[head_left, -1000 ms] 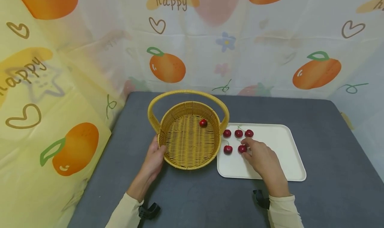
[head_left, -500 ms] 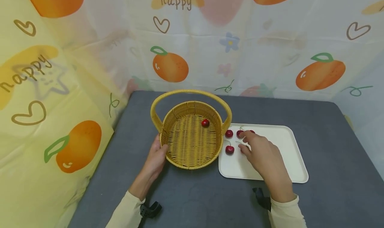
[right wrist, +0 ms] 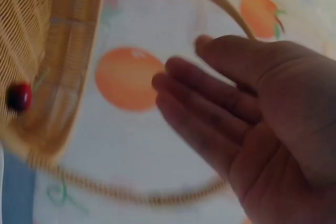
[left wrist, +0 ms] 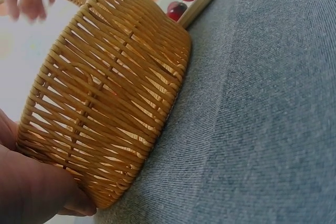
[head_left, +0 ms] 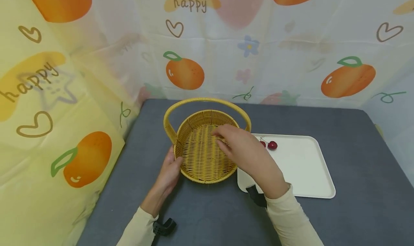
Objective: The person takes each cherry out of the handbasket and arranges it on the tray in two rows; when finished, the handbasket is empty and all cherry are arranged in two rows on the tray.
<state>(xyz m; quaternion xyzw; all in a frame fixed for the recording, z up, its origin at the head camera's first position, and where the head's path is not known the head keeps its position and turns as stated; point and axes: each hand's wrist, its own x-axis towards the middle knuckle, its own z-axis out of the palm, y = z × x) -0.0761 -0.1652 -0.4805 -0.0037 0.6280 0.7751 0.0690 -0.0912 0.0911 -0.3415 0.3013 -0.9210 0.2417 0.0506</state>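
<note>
My left hand (head_left: 167,172) grips the left side of a round yellow wicker basket (head_left: 203,163), thumb over its rim. In the left wrist view, the basket's woven side (left wrist: 105,93) leans at an angle. My right hand (head_left: 247,152) hovers over the basket's right part. Seen from the right wrist, this hand (right wrist: 252,108) has straight fingers and the thumb apart, with nothing between them. A dark red cherry (right wrist: 21,97) lies inside the basket; the hand hides it in the head view. Two cherries show on the white tray, one of them this cherry (head_left: 272,145).
The white tray (head_left: 304,170) lies just right of the basket, its left part covered by my right forearm. A tall arched handle (head_left: 207,99) rises over the basket. A dark grey table (head_left: 207,217) bears everything. Behind it hangs a fruit-printed cloth (head_left: 281,48).
My right hand has moved left from among the cherries on the tray to above the basket, its forearm now crossing the tray. The left hand still holds the basket in place.
</note>
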